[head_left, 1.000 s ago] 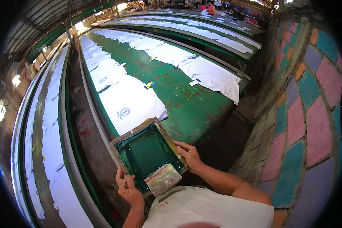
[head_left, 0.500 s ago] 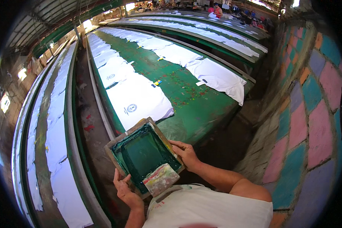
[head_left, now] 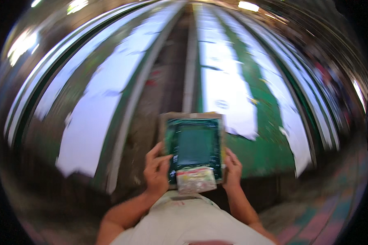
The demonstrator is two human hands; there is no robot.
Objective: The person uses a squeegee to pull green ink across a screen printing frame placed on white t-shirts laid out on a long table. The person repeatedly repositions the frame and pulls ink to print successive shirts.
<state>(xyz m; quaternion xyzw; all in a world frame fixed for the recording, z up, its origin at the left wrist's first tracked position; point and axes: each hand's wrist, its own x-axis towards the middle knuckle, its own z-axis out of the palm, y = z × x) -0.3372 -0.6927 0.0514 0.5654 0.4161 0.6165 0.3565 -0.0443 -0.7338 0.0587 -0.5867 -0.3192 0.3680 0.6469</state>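
A wooden-framed printing screen (head_left: 194, 143), its inside smeared dark green, is held in front of my body by both hands. My left hand (head_left: 157, 171) grips the left side of the frame, with fingers bent over the edge. On the right side, my right hand (head_left: 232, 168) has its fingers closed about the frame. A paint-stained, pale block (head_left: 196, 179), which looks like a squeegee handle, rests in the lower end of the screen. The undersides of the frame and some fingertips are hidden.
Long green printing tables (head_left: 259, 157) run away on the right, bearing white cloth pieces (head_left: 229, 98), some with a round dark print. Another long table on the left carries more white cloth (head_left: 92, 122). A dark aisle (head_left: 169, 77) lies between them. Motion blurs the surroundings.
My view has swung left, so the aisle now lies ahead and the painted wall has mostly left view. The screen has turned from tilted to nearly straight, still in both hands.
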